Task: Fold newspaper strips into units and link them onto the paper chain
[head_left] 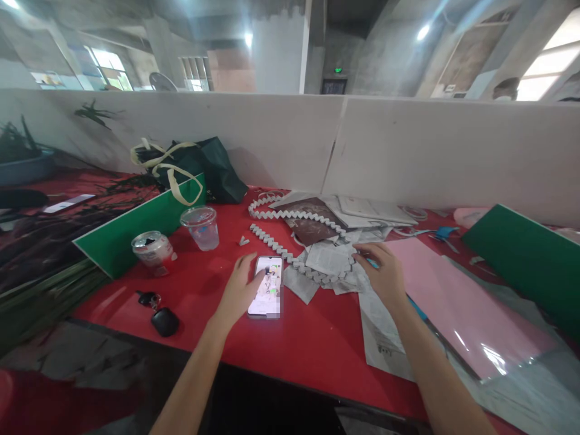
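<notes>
A phone with a lit screen lies on the red table. My left hand is at its left edge, fingers apart, the thumb over the screen. A long zigzag chain of folded paper curves over newspaper sheets and a brown sheet behind the phone. At the chain's right end is my right hand, its thumb and fingers pinched together near the paper links; whether a link is between the fingertips is too small to tell. A small folded paper piece lies left of the chain.
On the left are a can, a plastic cup, keys with a black fob, a green board and a dark green bag. A pink sheet in plastic and another green board lie right. A white partition stands behind.
</notes>
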`<state>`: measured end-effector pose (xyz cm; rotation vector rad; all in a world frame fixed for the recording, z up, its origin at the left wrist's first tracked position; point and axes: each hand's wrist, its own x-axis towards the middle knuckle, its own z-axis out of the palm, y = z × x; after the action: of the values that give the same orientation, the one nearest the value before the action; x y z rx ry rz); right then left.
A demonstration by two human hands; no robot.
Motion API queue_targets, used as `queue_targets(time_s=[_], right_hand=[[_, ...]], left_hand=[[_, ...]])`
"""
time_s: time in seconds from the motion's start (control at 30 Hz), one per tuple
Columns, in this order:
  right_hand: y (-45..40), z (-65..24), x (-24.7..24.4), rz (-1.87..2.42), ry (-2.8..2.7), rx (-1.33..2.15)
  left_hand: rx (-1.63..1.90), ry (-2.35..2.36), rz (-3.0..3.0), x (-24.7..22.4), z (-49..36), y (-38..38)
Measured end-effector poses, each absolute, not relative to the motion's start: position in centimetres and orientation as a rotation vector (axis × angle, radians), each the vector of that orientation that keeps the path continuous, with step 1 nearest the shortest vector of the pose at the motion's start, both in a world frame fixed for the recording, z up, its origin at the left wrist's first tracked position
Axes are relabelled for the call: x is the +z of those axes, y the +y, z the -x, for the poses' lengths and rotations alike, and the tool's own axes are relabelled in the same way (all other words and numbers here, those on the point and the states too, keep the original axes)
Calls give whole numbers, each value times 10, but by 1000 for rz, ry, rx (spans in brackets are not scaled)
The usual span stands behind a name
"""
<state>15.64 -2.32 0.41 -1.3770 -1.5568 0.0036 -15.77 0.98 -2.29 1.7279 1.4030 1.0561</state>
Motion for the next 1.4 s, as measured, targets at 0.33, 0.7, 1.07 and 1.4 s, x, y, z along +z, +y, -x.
queue_targets(time_s=[0.33,0.7,1.07,1.4], right_hand=[[-26,-115,43,1290,-1920,63],[-13,-101,20,1223,-1996,180],[-22,-132,8,1351,-1901,402],[-15,-148,0,1471,-1889,260]], left_hand=[[504,308,-1374,22,76,73],[570,449,-1403,2,76,68],[471,757,-1902,14,133,74],[229,868,-2284,17,160,52]])
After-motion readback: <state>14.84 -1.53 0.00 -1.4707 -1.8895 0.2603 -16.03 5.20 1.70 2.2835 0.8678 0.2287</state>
